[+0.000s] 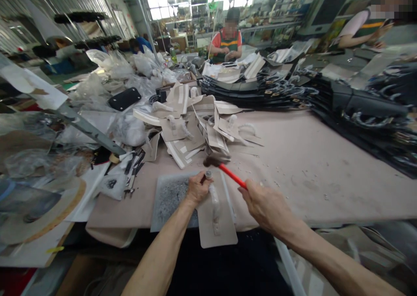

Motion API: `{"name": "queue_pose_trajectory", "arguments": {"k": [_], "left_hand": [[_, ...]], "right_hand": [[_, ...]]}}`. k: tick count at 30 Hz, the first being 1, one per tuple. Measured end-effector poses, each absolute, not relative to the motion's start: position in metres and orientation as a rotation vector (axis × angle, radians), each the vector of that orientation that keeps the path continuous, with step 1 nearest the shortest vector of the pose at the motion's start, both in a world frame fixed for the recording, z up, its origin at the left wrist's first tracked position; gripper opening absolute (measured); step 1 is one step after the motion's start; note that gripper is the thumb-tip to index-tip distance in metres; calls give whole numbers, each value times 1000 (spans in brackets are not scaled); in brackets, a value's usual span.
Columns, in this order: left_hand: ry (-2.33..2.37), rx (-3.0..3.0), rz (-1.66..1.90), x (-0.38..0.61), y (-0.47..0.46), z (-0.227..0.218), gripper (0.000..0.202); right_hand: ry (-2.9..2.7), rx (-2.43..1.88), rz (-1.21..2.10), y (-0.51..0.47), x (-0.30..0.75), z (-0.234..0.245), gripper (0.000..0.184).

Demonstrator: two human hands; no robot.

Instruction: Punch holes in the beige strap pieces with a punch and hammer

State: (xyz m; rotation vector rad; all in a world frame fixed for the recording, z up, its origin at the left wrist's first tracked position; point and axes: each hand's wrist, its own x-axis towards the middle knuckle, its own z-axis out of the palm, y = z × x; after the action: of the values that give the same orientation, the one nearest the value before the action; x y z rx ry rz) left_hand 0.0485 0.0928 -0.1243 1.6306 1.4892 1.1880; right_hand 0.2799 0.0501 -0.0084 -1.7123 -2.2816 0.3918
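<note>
My right hand (pixel 265 205) is wrapped round the red handle of a hammer (pixel 232 175). The dark hammer head hovers just above and behind a short round metal tool (pixel 208 174), perhaps a punch or setter, pinched upright by my left hand (pixel 198 189). Under that tool lies a beige bag panel (pixel 208 226) with a plastic-wrapped handle (pixel 215 202) running down its middle. The panel partly covers a worn grey board (pixel 167 196) and sticks out past the table's front edge. My left fingers hide the tool's lower end.
Beyond the board is a heap of beige panels (pixel 192 133). Black bag pieces (pixel 254 92) are stacked at the back and right. Small tools (pixel 132 174) and clear plastic bags (pixel 124 126) lie left, near a slanting metal post (pixel 87 131). Two co-workers sit or stand farther back.
</note>
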Motion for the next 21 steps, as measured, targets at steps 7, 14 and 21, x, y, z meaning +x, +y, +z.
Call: {"name": "queue_pose_trajectory", "arguments": {"k": [7,14,21], "left_hand": [[1468,1636,1193,49,92,-122,13],[1483,1588,1172,49,93,-124,13],[1464,1593,1202,48,93,-126,16]], "right_hand": [[-1968,-1543,129,59,275,52,30],[-2365,-1651,336,47,275,-5,28],[-2328,-1893,655,52,309,-54,30]]}}
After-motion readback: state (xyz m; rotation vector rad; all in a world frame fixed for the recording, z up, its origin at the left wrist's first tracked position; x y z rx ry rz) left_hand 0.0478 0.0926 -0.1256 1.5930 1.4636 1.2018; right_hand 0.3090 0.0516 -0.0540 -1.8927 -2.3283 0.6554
